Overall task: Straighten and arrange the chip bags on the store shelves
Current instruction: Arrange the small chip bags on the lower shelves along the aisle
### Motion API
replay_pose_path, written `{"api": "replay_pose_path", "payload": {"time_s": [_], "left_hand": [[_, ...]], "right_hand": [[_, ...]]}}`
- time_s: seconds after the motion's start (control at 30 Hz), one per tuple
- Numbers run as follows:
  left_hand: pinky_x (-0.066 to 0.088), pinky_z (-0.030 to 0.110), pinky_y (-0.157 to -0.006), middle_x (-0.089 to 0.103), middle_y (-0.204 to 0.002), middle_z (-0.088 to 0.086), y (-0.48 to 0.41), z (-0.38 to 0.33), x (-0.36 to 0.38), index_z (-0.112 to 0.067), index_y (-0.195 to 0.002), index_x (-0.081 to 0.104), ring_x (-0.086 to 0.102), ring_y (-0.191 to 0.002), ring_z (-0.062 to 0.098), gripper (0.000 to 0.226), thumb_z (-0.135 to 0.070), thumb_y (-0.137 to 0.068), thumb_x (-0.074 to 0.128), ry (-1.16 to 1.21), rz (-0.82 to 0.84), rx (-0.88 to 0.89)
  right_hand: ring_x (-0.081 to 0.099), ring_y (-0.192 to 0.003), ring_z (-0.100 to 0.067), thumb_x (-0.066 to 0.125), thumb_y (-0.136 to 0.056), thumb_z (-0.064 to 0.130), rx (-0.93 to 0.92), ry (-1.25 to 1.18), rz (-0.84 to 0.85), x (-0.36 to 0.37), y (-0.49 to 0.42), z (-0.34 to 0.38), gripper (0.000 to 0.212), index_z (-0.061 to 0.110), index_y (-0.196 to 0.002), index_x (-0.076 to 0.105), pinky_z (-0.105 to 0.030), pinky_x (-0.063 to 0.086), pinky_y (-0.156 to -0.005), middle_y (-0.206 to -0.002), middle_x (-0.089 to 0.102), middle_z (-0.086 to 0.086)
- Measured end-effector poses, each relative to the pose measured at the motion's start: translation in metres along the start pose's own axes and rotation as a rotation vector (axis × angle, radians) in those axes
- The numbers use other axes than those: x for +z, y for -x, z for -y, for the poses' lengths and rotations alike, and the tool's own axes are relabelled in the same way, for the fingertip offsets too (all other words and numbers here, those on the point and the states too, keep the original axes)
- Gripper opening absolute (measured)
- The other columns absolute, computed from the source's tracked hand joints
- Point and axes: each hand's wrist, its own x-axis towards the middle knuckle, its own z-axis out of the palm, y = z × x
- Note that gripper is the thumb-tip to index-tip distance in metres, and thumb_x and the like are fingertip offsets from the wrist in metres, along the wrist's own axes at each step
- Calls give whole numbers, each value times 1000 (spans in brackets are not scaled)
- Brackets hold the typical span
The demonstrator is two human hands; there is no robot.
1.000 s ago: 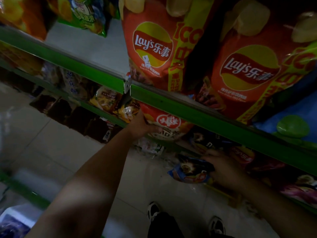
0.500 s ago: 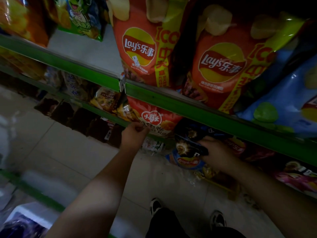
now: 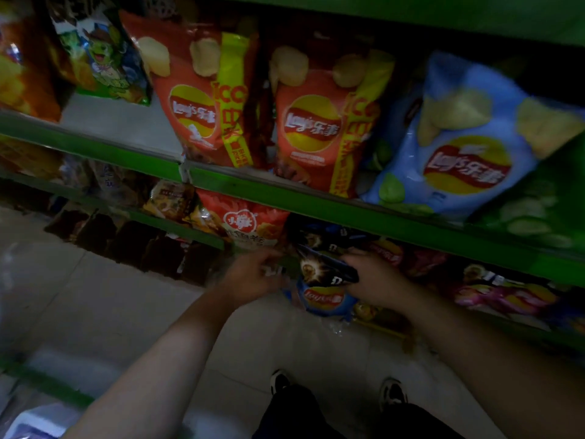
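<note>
My right hand (image 3: pixel 376 277) grips a dark blue and black chip bag (image 3: pixel 323 270) at the front of the lower shelf, above a blue Lay's bag (image 3: pixel 326 301). My left hand (image 3: pixel 253 277) is blurred just left of that bag, fingers curled near the shelf edge; whether it holds anything is unclear. A red snack bag with white characters (image 3: pixel 250 220) stands behind my left hand. On the shelf above stand two red Lay's bags (image 3: pixel 202 99) (image 3: pixel 319 122) and a light blue Lay's bag (image 3: pixel 459 147).
Green shelf rails (image 3: pixel 316 201) run across the view. A green cartoon bag (image 3: pixel 104 55) and an orange bag (image 3: pixel 22 64) stand upper left. Pink and red bags (image 3: pixel 503 296) lie on the lower shelf at right. Dark packets (image 3: pixel 133 245) fill the bottom shelf. My shoes (image 3: pixel 278 381) stand on the tiled floor.
My left hand came down from the red snack bag and moved right toward the dark bag. My right hand raised the dark bag slightly. The view tilted up, showing more of the upper shelf.
</note>
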Motion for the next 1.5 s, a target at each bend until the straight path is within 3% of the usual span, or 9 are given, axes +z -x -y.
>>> {"api": "replay_pose_path", "payload": {"time_s": [0.17, 0.3, 0.5, 0.6, 0.7, 0.8, 1.0, 1.3, 1.5], "left_hand": [[45, 14, -89, 42, -142, -17, -4, -63, 55, -28, -153, 15, 52, -117, -3, 121, -49, -59, 88, -59, 360, 52], [50, 26, -96, 49, -142, -1, -13, -105, 111, -15, -152, 21, 50, -129, 21, 105, -29, -71, 85, 43, 434, 108], [50, 12, -84, 56, -117, -21, -14, -182, 214, -31, -134, 42, 56, -109, -3, 84, -29, -64, 88, -19, 506, 255], [51, 36, -96, 58, -130, -2, -19, -224, 274, -28, -143, 36, 56, -120, 18, 90, -23, -69, 87, -94, 547, 278], [52, 29, -83, 60, -129, 0, -18, -268, 342, -25, -143, 40, 59, -113, 19, 90, -35, -67, 86, -219, 483, 316], [45, 19, -64, 64, -124, 3, -14, -308, 414, -24, -143, 40, 62, -98, 19, 87, -38, -69, 84, -321, 428, 301], [55, 39, -82, 63, -121, 9, -9, -382, 534, -18, -136, 43, 63, -101, 27, 69, -36, -78, 75, -326, 495, 263], [54, 42, -85, 50, -138, 13, -31, -427, 556, -23, -143, 39, 59, -111, 34, 62, -32, -87, 63, -488, 276, 160], [56, 44, -82, 65, -116, 16, -44, -436, 553, -16, -133, 53, 62, -101, 33, 50, -30, -86, 62, -689, 160, 105]], "right_hand": [[58, -81, -22, 72, -77, 29, 58, -45, 9, -30, 48, -10, 26, 9, -90, 63, -34, 48, -68, -87, 60, -9], [56, -72, -16, 73, -77, 35, 167, -56, -52, -49, 107, -43, 27, 12, -82, 59, -35, 47, -63, -78, 57, -3], [60, -82, -16, 73, -79, 38, 369, -250, -199, -64, 223, -122, 32, 13, -97, 63, -26, 48, -71, -90, 65, -3], [61, -99, -11, 76, -76, 37, 407, -315, -275, -76, 277, -168, 43, 20, -113, 63, -26, 50, -86, -111, 67, -3], [54, -86, 17, 76, -76, 40, 415, -331, -298, -97, 330, -218, 41, 39, -113, 57, -10, 46, -79, -101, 62, 21], [60, -99, -5, 75, -77, 37, 472, -306, -243, -117, 375, -276, 53, 28, -125, 56, -23, 49, -83, -110, 65, 7], [62, -83, -25, 59, -91, 30, 578, -159, -165, -158, 446, -384, 9, 24, -98, 62, -25, 47, -62, -90, 67, -3], [60, -101, -30, 47, -96, 21, 747, 100, -186, -212, 516, -466, 34, 21, -129, 51, -39, 50, -86, -117, 64, -12], [58, -97, -35, 48, -94, 17, 869, 315, -284, -240, 537, -524, 40, 23, -133, 46, -43, 52, -80, -113, 61, -17]]}}
